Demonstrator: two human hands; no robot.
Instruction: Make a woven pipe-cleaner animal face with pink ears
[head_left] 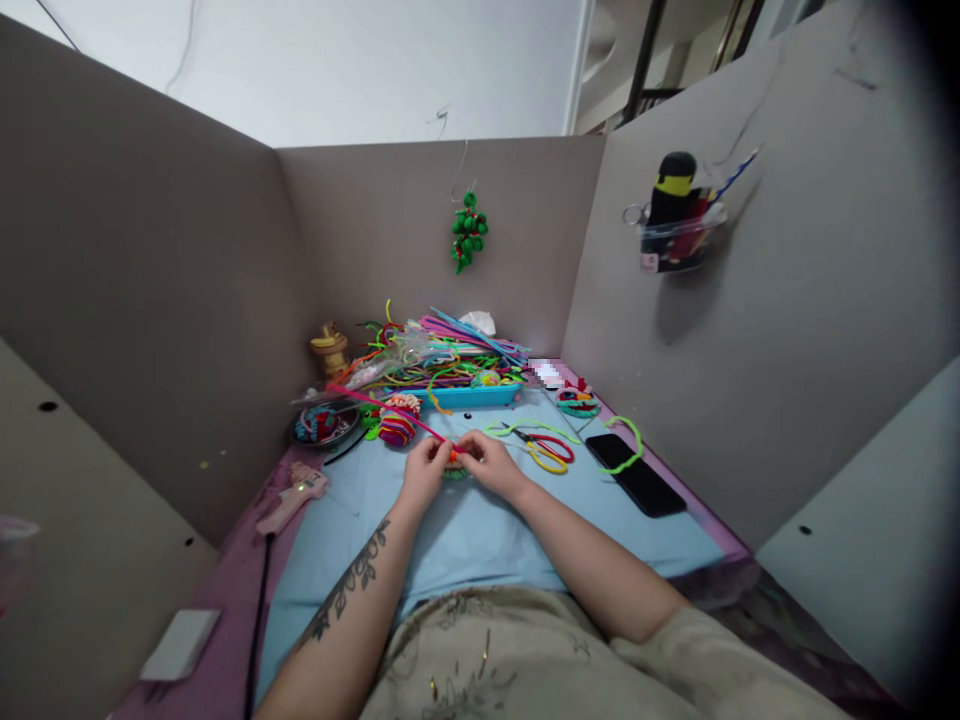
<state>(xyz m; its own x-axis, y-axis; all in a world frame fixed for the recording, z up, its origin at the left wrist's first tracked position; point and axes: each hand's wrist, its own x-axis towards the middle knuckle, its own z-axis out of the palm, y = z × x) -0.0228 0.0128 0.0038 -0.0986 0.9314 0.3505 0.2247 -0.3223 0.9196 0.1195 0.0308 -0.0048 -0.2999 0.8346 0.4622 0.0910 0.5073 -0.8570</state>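
Observation:
Over the middle of the table my left hand and my right hand meet, fingertips pinched together. Between them runs a bright pink pipe cleaner, its long free end pointing up to the left. A small orange bit shows at the fingertips. Just below sits a round piece with a green fuzzy edge, partly hidden by my fingers; I cannot tell whether it is held or lies on the cloth. A striped pipe-cleaner ball stands close to my left hand. Scissors with red and yellow handles lie right of my right hand.
A blue tray heaped with pipe cleaners stands at the back. A pink glue gun lies left, its cord hanging forward. A black phone lies right under a green pipe cleaner. Grey panels enclose the table.

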